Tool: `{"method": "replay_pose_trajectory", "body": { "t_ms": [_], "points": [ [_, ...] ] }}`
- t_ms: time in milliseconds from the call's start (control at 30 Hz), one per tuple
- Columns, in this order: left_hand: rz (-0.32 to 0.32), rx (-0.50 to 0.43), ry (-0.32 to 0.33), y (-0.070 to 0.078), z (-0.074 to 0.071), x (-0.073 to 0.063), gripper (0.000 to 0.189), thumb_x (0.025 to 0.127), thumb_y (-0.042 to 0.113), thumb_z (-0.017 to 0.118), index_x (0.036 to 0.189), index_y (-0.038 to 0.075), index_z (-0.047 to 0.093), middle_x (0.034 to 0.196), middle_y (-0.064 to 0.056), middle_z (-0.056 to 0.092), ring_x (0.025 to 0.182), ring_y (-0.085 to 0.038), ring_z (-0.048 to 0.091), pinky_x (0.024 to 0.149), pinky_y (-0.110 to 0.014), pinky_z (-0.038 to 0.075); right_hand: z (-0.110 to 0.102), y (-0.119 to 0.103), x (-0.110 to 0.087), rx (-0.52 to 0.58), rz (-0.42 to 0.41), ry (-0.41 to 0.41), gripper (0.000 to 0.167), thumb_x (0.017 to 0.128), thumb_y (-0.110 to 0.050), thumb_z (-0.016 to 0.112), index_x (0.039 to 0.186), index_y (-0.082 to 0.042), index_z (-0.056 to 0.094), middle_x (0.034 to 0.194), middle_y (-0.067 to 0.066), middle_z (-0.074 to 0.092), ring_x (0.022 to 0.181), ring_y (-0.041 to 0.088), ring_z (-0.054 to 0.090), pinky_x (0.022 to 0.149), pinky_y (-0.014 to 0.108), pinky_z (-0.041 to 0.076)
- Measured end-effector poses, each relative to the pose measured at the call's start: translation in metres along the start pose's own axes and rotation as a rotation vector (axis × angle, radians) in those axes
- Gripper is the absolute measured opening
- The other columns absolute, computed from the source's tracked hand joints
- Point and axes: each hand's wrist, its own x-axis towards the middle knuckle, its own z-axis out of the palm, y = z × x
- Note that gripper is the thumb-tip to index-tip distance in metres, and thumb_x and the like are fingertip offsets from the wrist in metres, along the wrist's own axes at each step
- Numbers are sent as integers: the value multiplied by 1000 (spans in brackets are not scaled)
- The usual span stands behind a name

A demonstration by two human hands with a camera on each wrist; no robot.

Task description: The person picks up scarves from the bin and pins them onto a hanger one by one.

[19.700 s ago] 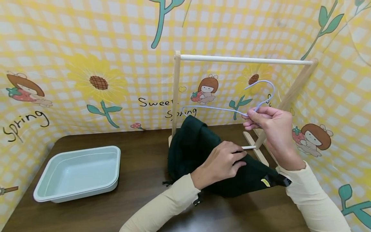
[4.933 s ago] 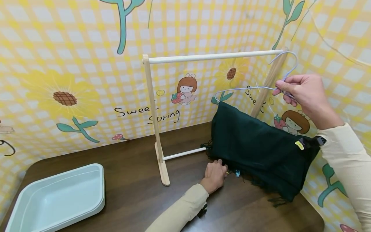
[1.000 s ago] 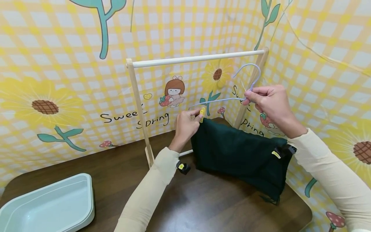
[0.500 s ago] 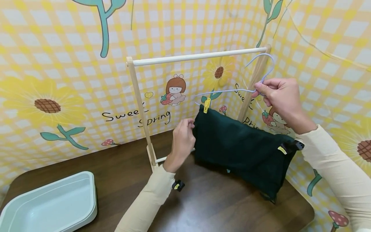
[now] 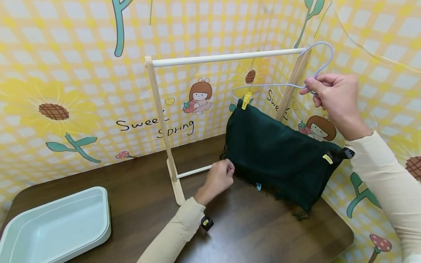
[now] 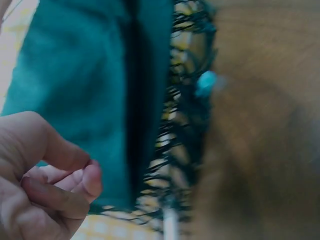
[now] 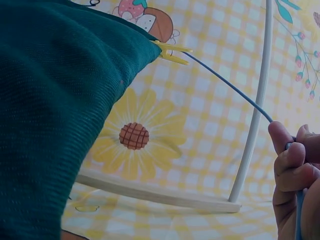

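In the head view my right hand [image 5: 338, 98] pinches a lilac wire hanger [image 5: 269, 86] at the base of its hook. From the hanger drapes a dark green fringed scarf [image 5: 276, 142]. A yellow clothespin [image 5: 246, 100] grips the scarf at the hanger's left end; the right wrist view shows this yellow clothespin [image 7: 172, 52] too. My left hand [image 5: 218, 179] is by the scarf's lower left corner, fingers loosely curled. In the left wrist view nothing shows between the fingertips of the left hand [image 6: 55, 182]. The hanger's right end is hidden.
A wooden rack [image 5: 158, 117] with a white top rod [image 5: 227, 57] stands behind the scarf. A small light-blue piece [image 5: 258, 186] lies under the scarf's fringe on the brown table [image 5: 230, 233]. At the left sits a pale blue basin [image 5: 62, 219].
My left hand has let go of the yellow clothespin and moved down to the scarf's lower edge. My right hand has raised the hanger and scarf up and to the right.
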Motion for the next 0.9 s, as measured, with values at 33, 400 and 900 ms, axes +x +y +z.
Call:
{"method": "replay_pose_trajectory", "body": {
  "t_ms": [33, 400, 900],
  "points": [
    [-1, 6, -33, -1, 6, 0, 10, 88, 2, 67, 84, 10, 66, 75, 0, 64, 67, -11, 56, 60, -24, 48, -2, 0, 1, 6, 3, 5, 17, 86, -16, 81, 86, 1, 78, 67, 2, 75, 36, 14, 45, 37, 18, 30],
    [2, 16, -341, 4, 71, 3, 10, 83, 8, 72, 77, 16, 69, 70, 10, 60, 64, -5, 52, 56, -20, 44, -11, -7, 18, -9, 49, 34, 20, 85, -20, 82, 91, -2, 79, 70, 3, 76, 37, 15, 47, 38, 17, 33],
    [-13, 338, -185, 16, 123, 6, 30, 93, 30, 72, 72, 10, 66, 81, -7, 66, 70, -26, 68, 62, -40, 57, -5, 1, 20, -81, 18, 28, 14, 87, -18, 80, 88, -5, 79, 67, 0, 75, 36, 14, 47, 37, 18, 33]
  ]
}}
